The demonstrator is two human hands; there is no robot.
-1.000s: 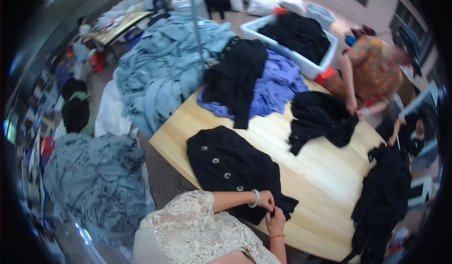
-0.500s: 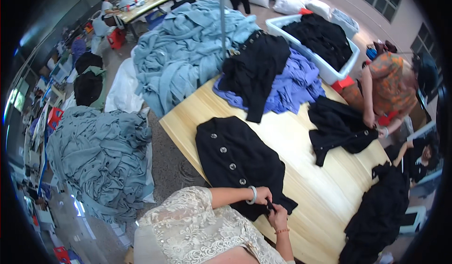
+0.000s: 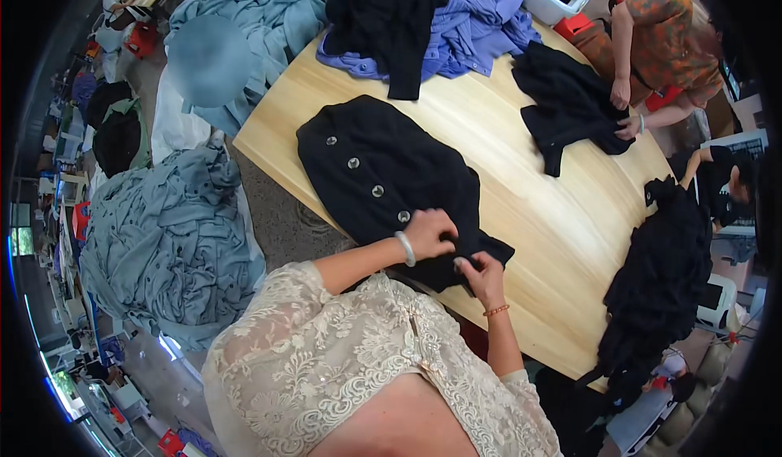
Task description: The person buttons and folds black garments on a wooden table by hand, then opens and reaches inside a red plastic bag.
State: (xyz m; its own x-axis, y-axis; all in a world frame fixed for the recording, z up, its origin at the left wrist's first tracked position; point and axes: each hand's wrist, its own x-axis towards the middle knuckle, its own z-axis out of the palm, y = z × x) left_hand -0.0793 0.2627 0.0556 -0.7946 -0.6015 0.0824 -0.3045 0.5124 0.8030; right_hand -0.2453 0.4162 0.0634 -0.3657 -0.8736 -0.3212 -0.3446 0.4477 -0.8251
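Observation:
A black knit cardigan (image 3: 411, 168) with a row of large shiny buttons lies flat on the wooden table before me. At its near end, my left hand (image 3: 430, 231) is closed with bent fingers on the black cloth, a pale bangle round the wrist. Just to the right and a little nearer, my right hand (image 3: 484, 278) pinches the cardigan's edge between thumb and fingers. A beaded bracelet circles that wrist. A small gap parts the two hands; the fingertips are partly hidden by the dark fabric.
Light wooden table (image 3: 554, 245). Across it, a person (image 3: 664, 41) handles another black garment (image 3: 562, 103). Purple garments (image 3: 481, 25) and a black one lie at the far edge; a black pile (image 3: 656, 286) hangs at right. Grey-blue piles (image 3: 167, 241) stand left. A white bin (image 3: 562, 1) is behind.
The view has tilted down, so the table sits higher in the picture. My hands have moved slightly apart; before, they were together on a bit of black cloth.

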